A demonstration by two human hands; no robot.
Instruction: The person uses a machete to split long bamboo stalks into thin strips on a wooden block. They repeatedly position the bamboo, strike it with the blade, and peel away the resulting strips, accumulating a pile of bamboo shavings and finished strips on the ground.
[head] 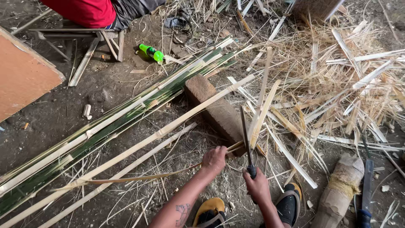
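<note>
Left hand point(214, 160) gripping a thin bamboo strip point(139, 177), right hand point(257, 185) holding a knife point(246, 135), wooden block point(217, 110) just ahead

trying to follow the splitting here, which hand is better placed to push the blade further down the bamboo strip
Right. The right hand already grips the knife over the wooden block; the left hand is busy holding the bamboo strip.

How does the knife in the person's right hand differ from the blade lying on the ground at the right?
The knife in the right hand stands nearly upright, its thin blade against a bamboo strip; the blade on the ground lies flat, untouched, beside a bound wooden log. The lying one looks broader. Both are dark metal with dark handles.
</note>
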